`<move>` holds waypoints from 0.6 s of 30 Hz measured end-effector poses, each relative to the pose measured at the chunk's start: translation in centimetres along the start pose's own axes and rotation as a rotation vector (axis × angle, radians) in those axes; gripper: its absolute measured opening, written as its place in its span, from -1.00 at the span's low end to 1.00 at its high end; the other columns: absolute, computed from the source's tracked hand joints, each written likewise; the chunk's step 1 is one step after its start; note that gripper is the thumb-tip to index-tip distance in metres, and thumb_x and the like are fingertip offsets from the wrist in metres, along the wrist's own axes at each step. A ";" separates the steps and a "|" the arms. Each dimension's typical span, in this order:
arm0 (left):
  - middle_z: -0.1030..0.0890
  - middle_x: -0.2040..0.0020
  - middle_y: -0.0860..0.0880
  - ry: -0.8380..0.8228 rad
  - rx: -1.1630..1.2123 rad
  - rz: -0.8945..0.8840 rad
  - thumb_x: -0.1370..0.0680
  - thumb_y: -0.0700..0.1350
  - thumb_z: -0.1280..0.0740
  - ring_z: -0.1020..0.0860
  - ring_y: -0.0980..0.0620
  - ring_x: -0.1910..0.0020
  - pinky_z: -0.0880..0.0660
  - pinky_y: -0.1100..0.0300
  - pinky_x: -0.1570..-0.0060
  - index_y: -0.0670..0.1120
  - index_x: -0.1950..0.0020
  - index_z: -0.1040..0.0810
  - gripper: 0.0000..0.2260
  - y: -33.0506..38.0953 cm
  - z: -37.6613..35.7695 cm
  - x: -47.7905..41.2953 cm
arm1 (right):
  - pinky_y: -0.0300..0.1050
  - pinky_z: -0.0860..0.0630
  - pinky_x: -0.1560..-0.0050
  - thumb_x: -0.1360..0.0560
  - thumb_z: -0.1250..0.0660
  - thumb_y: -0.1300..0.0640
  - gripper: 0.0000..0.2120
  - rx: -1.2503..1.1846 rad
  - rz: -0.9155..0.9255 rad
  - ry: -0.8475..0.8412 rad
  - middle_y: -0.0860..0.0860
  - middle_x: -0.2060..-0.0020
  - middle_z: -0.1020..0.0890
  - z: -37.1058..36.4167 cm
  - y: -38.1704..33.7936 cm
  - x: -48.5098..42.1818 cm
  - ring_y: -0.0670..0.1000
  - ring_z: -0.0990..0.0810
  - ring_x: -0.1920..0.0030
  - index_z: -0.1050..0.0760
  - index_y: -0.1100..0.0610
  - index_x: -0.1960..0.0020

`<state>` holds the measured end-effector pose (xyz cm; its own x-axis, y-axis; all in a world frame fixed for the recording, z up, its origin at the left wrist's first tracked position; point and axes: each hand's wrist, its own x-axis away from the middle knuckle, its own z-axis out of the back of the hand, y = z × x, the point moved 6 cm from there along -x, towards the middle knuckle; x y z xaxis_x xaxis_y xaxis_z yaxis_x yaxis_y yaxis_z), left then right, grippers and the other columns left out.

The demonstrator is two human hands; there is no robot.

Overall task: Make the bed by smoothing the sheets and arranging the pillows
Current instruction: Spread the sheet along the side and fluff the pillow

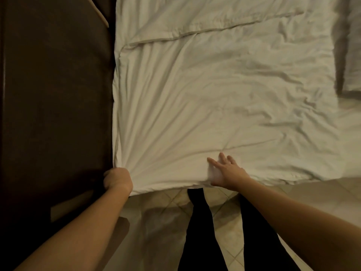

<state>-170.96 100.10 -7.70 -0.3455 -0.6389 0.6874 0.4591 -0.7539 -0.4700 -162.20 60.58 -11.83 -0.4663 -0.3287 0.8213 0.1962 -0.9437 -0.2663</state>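
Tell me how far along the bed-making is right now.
Done: the white duvet already lies spread out. In hand: the left hand grips its near corner, creases fanning from it, while the right hand presses flat on the near edge. Left: wrinkles on the right side need smoothing; no pillow is clearly in view.

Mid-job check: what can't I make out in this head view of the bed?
Head view:
- left hand fingers: hidden by its own knuckles and the bunched sheet corner.
- white fabric at right: cut by the frame edge; pillow or not, unclear.
- sheet's far end: cut by the top edge.
- right hand thumb side: motion-blurred.
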 end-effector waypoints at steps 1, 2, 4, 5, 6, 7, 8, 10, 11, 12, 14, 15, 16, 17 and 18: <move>-0.45 -0.37 -0.33 0.034 0.042 0.018 -0.69 -0.27 -0.09 -0.53 -0.26 -0.26 -0.61 -0.06 -0.07 -0.30 -0.45 -0.40 -0.65 0.0 0.3 -0.1 | 0.33 -0.38 -0.39 -0.45 -0.34 -0.36 -0.13 -0.016 0.016 0.015 -0.03 -0.63 0.04 0.5 0.0 0.1 0.18 0.02 -0.61 0.11 -0.36 -0.58; -0.45 -0.37 -0.30 0.085 0.063 0.018 -0.69 -0.26 -0.13 -0.53 -0.26 -0.25 -0.62 -0.07 -0.03 -0.28 -0.47 -0.38 -0.65 0.0 0.6 -0.1 | 0.28 -0.41 -0.38 -0.48 -0.33 -0.34 -0.17 -0.026 0.031 0.055 -0.02 -0.63 -0.04 1.2 0.3 0.2 0.17 -0.05 -0.60 0.07 -0.33 -0.59; -0.34 -0.40 -0.24 0.190 0.069 -0.022 -0.64 -0.22 -0.26 -0.52 -0.26 -0.21 -0.62 -0.05 0.08 -0.16 -0.52 -0.24 -0.54 0.4 1.2 0.1 | 0.26 -0.42 -0.38 -0.55 -0.26 -0.30 -0.24 -0.015 0.026 0.196 -0.04 -0.63 -0.09 2.7 1.4 0.6 0.18 -0.12 -0.59 0.06 -0.28 -0.62; -0.27 -0.40 -0.20 0.239 0.074 -0.056 -0.60 -0.22 -0.33 -0.49 -0.25 -0.20 -0.61 -0.03 0.11 -0.08 -0.54 -0.17 -0.43 0.8 1.4 0.3 | 0.29 -0.39 -0.39 -0.58 -0.22 -0.28 -0.28 -0.001 -0.009 0.265 -0.05 -0.64 -0.07 3.1 2.4 0.7 0.20 -0.11 -0.59 0.07 -0.28 -0.62; -0.23 -0.40 -0.18 0.281 0.087 -0.112 -0.56 -0.20 -0.36 -0.46 -0.24 -0.19 -0.60 -0.02 0.09 -0.02 -0.57 -0.12 -0.34 1.6 1.6 0.7 | 0.33 -0.36 -0.38 -0.60 -0.20 -0.27 -0.30 0.001 -0.065 0.306 -0.04 -0.64 -0.04 3.2 3.6 0.9 0.21 -0.08 -0.60 0.09 -0.29 -0.62; -0.23 -0.41 -0.16 0.306 0.110 -0.193 -0.55 -0.18 -0.36 -0.44 -0.24 -0.21 -0.59 -0.03 0.03 0.04 -0.60 -0.10 -0.31 2.6 1.6 1.0 | 0.37 -0.32 -0.37 -0.61 -0.19 -0.24 -0.32 -0.012 -0.125 0.312 -0.04 -0.64 -0.01 2.8 4.9 0.9 0.23 -0.06 -0.60 0.10 -0.31 -0.60; -0.24 -0.44 -0.14 0.294 0.153 -0.297 -0.57 -0.15 -0.32 -0.43 -0.23 -0.25 -0.57 -0.06 -0.08 0.09 -0.62 -0.10 -0.32 3.8 1.2 1.1 | 0.38 -0.32 -0.37 -0.61 -0.20 -0.20 -0.33 -0.032 -0.168 0.284 -0.03 -0.63 0.01 2.1 6.1 0.9 0.25 -0.04 -0.60 0.10 -0.33 -0.59; -0.22 -0.55 -0.14 0.150 0.265 -0.453 -0.64 -0.08 -0.25 -0.41 -0.24 -0.38 -0.47 -0.10 -0.32 0.14 -0.66 -0.11 -0.38 5.8 -0.7 0.8 | 0.36 -0.33 -0.42 -0.58 -0.23 -0.11 -0.33 -0.080 -0.166 0.177 0.02 -0.60 -0.01 0.6 7.7 0.5 0.30 -0.03 -0.57 0.06 -0.30 -0.56; -0.14 -0.62 -0.13 0.045 0.288 -0.473 -0.65 -0.06 -0.26 -0.36 -0.25 -0.47 -0.39 -0.09 -0.42 0.15 -0.68 -0.08 -0.36 6.4 -1.8 0.6 | 0.34 -0.29 -0.45 -0.57 -0.24 -0.08 -0.31 -0.097 -0.143 0.131 0.03 -0.61 0.00 0.0 8.1 0.3 0.31 -0.01 -0.57 0.05 -0.27 -0.57; -0.05 -0.66 -0.11 -0.035 0.288 -0.468 -0.64 -0.06 -0.28 -0.28 -0.25 -0.54 -0.32 -0.06 -0.49 0.15 -0.69 -0.03 -0.31 6.6 -2.5 0.3 | 0.30 -0.24 -0.49 -0.57 -0.24 -0.06 -0.31 -0.108 -0.127 0.102 0.04 -0.62 0.01 -0.2 8.2 0.3 0.30 0.01 -0.58 0.04 -0.24 -0.59; 0.08 -0.69 -0.07 -0.110 0.275 -0.421 -0.61 -0.10 -0.31 -0.18 -0.25 -0.60 -0.26 -0.05 -0.54 0.17 -0.70 0.03 -0.24 6.8 -3.2 -0.1 | 0.22 -0.20 -0.53 -0.61 -0.22 -0.04 -0.34 -0.134 -0.122 0.099 0.02 -0.63 -0.01 0.1 8.3 0.6 0.26 -0.02 -0.59 -0.01 -0.18 -0.63; 0.08 -0.69 -0.06 -0.128 0.271 -0.396 -0.60 -0.10 -0.30 -0.17 -0.26 -0.60 -0.25 -0.06 -0.54 0.17 -0.69 0.03 -0.24 6.9 -3.3 -0.2 | 0.19 -0.22 -0.52 -0.62 -0.22 -0.04 -0.35 -0.143 -0.124 0.114 0.01 -0.63 -0.04 0.4 8.2 0.8 0.24 -0.06 -0.59 -0.04 -0.16 -0.63; 0.05 -0.69 -0.07 -0.144 0.267 -0.375 -0.61 -0.08 -0.29 -0.18 -0.26 -0.59 -0.25 -0.08 -0.54 0.16 -0.69 0.02 -0.26 7.1 -3.2 0.0 | 0.17 -0.25 -0.51 -0.61 -0.24 -0.05 -0.34 -0.152 -0.129 0.130 0.00 -0.63 -0.07 0.6 8.3 1.2 0.21 -0.09 -0.59 -0.04 -0.16 -0.64; 0.00 -0.68 -0.09 -0.149 0.265 -0.359 -0.61 -0.05 -0.27 -0.20 -0.27 -0.58 -0.26 -0.10 -0.53 0.13 -0.69 -0.01 -0.29 7.3 -3.0 0.0 | 0.17 -0.27 -0.50 -0.60 -0.26 -0.07 -0.32 -0.161 -0.139 0.143 0.00 -0.64 -0.07 0.7 8.3 1.5 0.19 -0.10 -0.60 -0.03 -0.18 -0.64; -0.07 -0.66 -0.11 -0.139 0.263 -0.354 -0.61 -0.02 -0.25 -0.24 -0.28 -0.55 -0.28 -0.12 -0.52 0.10 -0.69 -0.06 -0.32 7.5 -2.5 0.3 | 0.17 -0.29 -0.50 -0.60 -0.27 -0.08 -0.30 -0.179 -0.162 0.151 -0.01 -0.64 -0.06 0.9 8.7 2.0 0.17 -0.09 -0.61 -0.01 -0.21 -0.64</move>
<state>-169.69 93.89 -12.41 -0.4134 -0.3093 0.8564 0.5315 -0.8457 -0.0489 -160.71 51.75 -12.02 -0.6048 -0.1617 0.7798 -0.0405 -0.9716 -0.2330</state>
